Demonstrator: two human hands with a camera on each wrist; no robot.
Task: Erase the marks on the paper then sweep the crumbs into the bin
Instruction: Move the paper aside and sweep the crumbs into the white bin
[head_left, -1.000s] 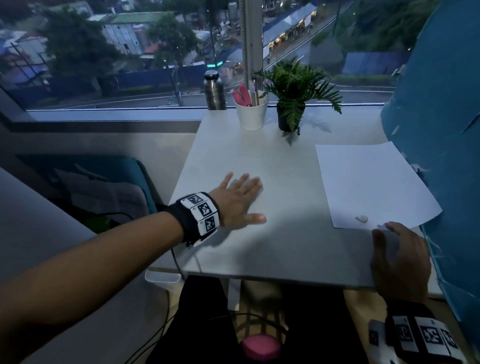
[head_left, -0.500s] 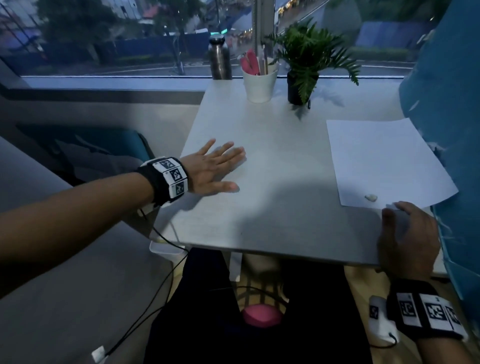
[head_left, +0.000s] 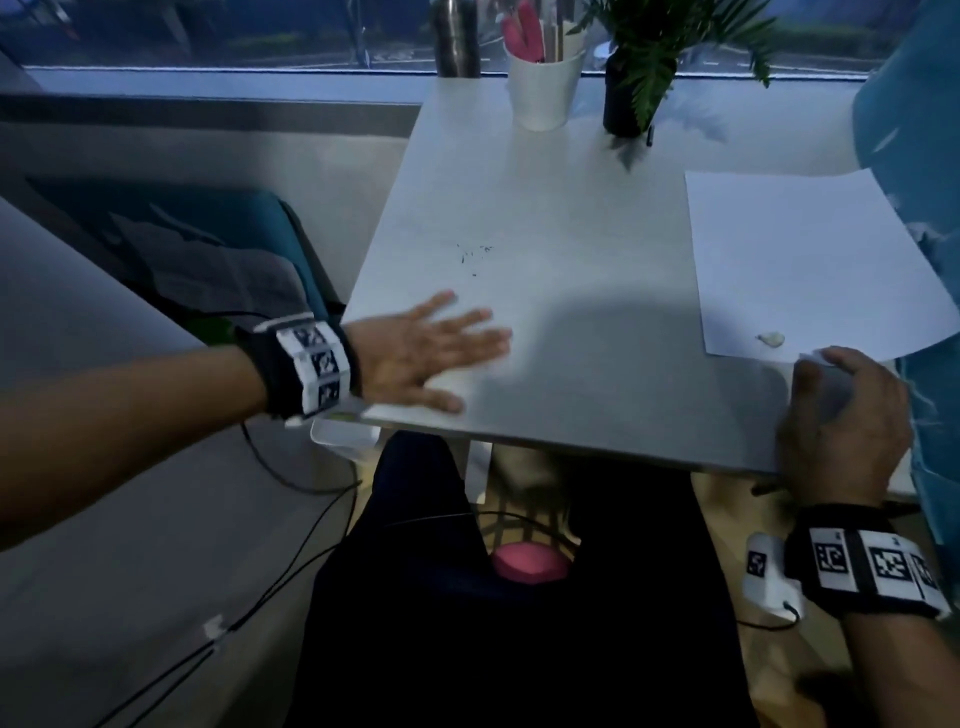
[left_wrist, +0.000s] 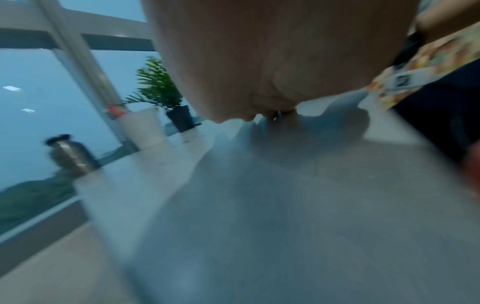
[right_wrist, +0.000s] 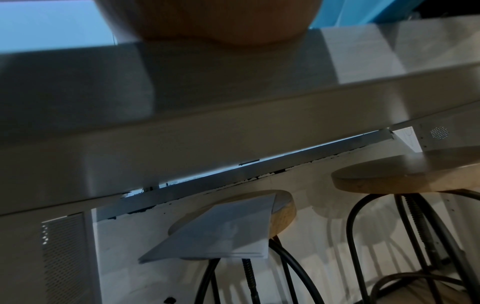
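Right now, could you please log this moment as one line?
left hand flat on table | crumbs beyond fingers | right hand at paper corner

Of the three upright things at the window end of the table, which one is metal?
The bottle, leftmost of the three: steel body, standing left of the white cup of pens and the dark plant pot.

My left hand (head_left: 415, 353) lies flat on the table (head_left: 571, 291) at its near left corner, with the crumbs (head_left: 474, 254) just beyond its fingertips. My right hand (head_left: 844, 421) sits at the near right edge, the paper (head_left: 810, 260) just ahead of it and the eraser (head_left: 771, 339) on the paper's near edge. Far beyond both, at the back edge, I see a bottle (head_left: 456, 39), a cup (head_left: 545, 85) and a plant (head_left: 649, 57) standing left to right.
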